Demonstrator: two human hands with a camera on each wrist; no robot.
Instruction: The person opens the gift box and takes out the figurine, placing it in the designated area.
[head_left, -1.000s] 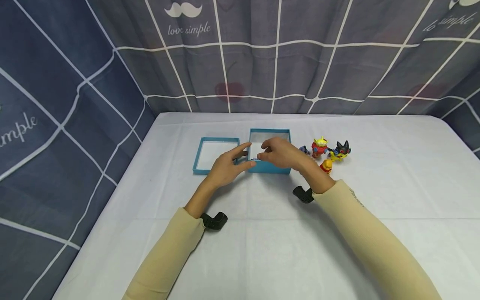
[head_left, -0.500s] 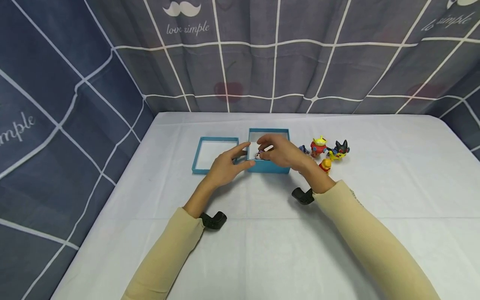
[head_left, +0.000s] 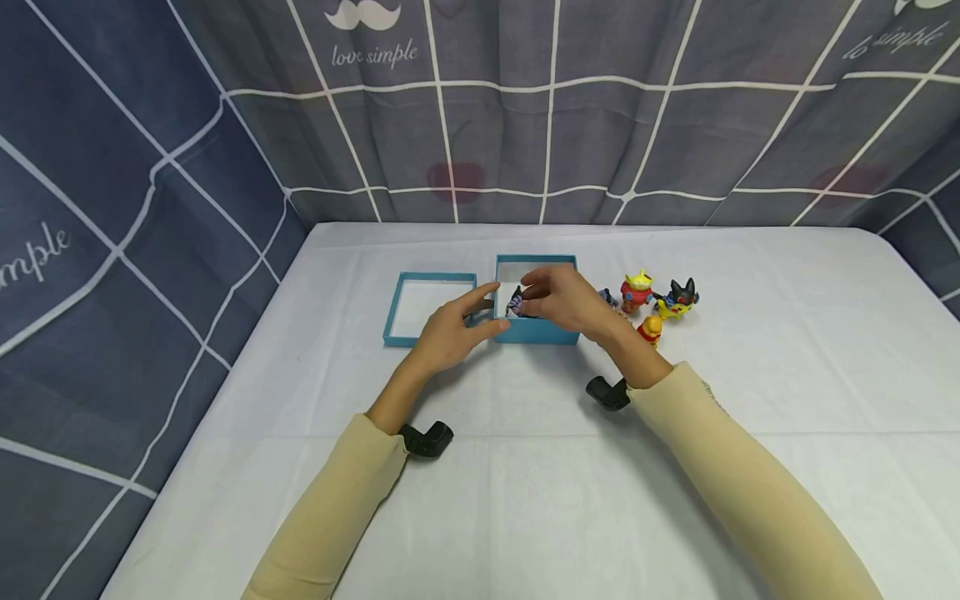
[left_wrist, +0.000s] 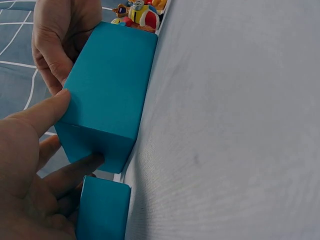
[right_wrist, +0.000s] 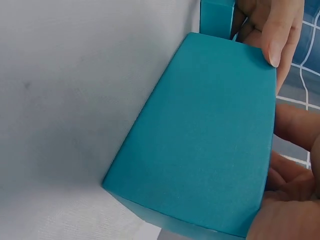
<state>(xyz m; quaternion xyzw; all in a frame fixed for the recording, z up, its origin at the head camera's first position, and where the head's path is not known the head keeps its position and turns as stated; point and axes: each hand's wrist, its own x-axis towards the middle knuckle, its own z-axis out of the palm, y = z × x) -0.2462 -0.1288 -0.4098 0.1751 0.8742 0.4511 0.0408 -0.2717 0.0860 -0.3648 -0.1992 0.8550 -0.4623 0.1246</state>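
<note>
A turquoise box [head_left: 537, 332] stands uncovered on the table, its inside white. My left hand [head_left: 454, 333] touches its left front corner, thumb [left_wrist: 59, 102] at the front edge and the other fingers, fairly straight, along the left side. Inside the box, my right hand [head_left: 562, 300] pinches a small dark figurine [head_left: 514, 302] with purple stripes and a pointed tip. The hand covers much of that figurine. In the right wrist view, the front of the box [right_wrist: 200, 130] hides it fully.
A turquoise lid [head_left: 405, 308], white inside, lies left of the box, partly behind the left hand. To the box's right stand a red-clad alien figurine [head_left: 637, 292], a black-eared yellow one [head_left: 678, 300], a yellow bear [head_left: 651, 331] and a bluish figurine [head_left: 607, 297]. A grey checked curtain [head_left: 495, 125] hangs behind.
The figurine under my right fingers has come further into sight and turned, its pale part giving way to a dark striped side. My left hand and the box stay in place.
</note>
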